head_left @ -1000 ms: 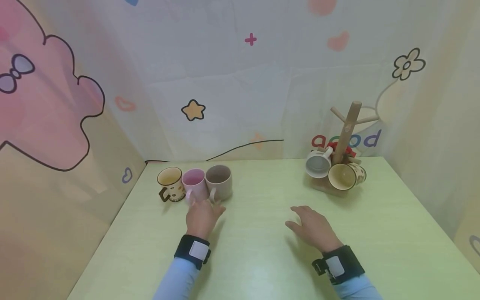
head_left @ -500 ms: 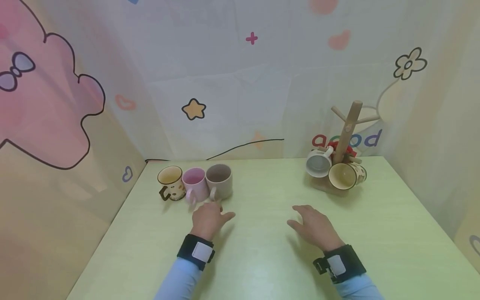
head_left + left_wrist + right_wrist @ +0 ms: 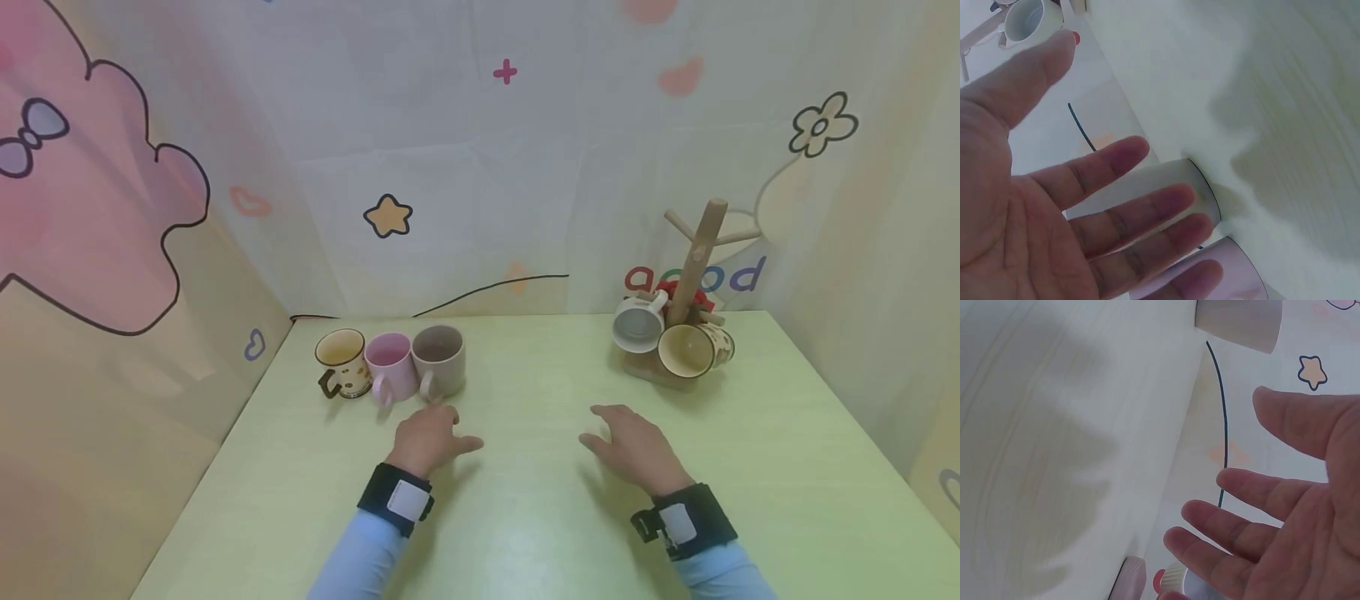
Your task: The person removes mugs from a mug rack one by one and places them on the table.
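Three mugs stand upright side by side at the back left of the table: a cream one with spots and a dark handle, a pink one and a grey one. My left hand is just in front of the grey mug, fingers relaxed and thumb spread, holding nothing. In the left wrist view its fingers cross in front of the grey mug and the pink mug. My right hand hovers above the table with an unfilled palm and relaxed fingers, nearer the mug tree than the other mugs.
A wooden mug tree stands at the back right. On its lower pegs hang a white mug and a cream patterned mug; red material shows behind. A printed cloth rises behind the table.
My left hand has drawn back from the pink mug's handle and moved right and slightly toward me. My right hand has shifted only a little. The mugs have stayed in place.
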### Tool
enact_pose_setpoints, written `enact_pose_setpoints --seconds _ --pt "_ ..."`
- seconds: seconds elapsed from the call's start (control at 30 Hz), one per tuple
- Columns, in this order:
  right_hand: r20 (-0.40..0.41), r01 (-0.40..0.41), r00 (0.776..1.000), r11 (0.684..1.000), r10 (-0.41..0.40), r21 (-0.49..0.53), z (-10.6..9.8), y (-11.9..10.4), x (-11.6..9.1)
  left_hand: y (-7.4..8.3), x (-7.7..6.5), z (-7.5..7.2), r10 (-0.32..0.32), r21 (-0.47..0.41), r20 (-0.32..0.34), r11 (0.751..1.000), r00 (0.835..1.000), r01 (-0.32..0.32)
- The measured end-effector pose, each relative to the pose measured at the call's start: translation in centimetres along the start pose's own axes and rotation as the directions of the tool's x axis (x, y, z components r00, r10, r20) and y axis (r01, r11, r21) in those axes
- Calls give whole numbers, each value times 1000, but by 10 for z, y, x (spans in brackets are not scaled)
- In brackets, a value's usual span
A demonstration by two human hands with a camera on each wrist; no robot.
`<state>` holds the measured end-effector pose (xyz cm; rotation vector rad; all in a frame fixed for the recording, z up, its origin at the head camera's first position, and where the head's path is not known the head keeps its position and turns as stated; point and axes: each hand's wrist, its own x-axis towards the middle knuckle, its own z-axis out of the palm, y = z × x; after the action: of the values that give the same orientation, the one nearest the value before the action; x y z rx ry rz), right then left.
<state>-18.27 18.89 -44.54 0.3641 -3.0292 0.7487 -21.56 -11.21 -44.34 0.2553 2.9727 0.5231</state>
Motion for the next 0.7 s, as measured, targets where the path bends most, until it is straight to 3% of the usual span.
enact_pose_setpoints --seconds 0.17,0.33,0.7 --pt "10 -22 1000 1000 22 -1 -4 5 1 2 -3 -1 30 12 38 999 999 -31" --pt "7 -39 999 999 39 2 -10 13 3 3 -4 1 51 27 34 998 998 -52" --pt "-38 -70 997 997 69 -32 -31 43 1 2 -3 1 50 38 48 998 998 -52"
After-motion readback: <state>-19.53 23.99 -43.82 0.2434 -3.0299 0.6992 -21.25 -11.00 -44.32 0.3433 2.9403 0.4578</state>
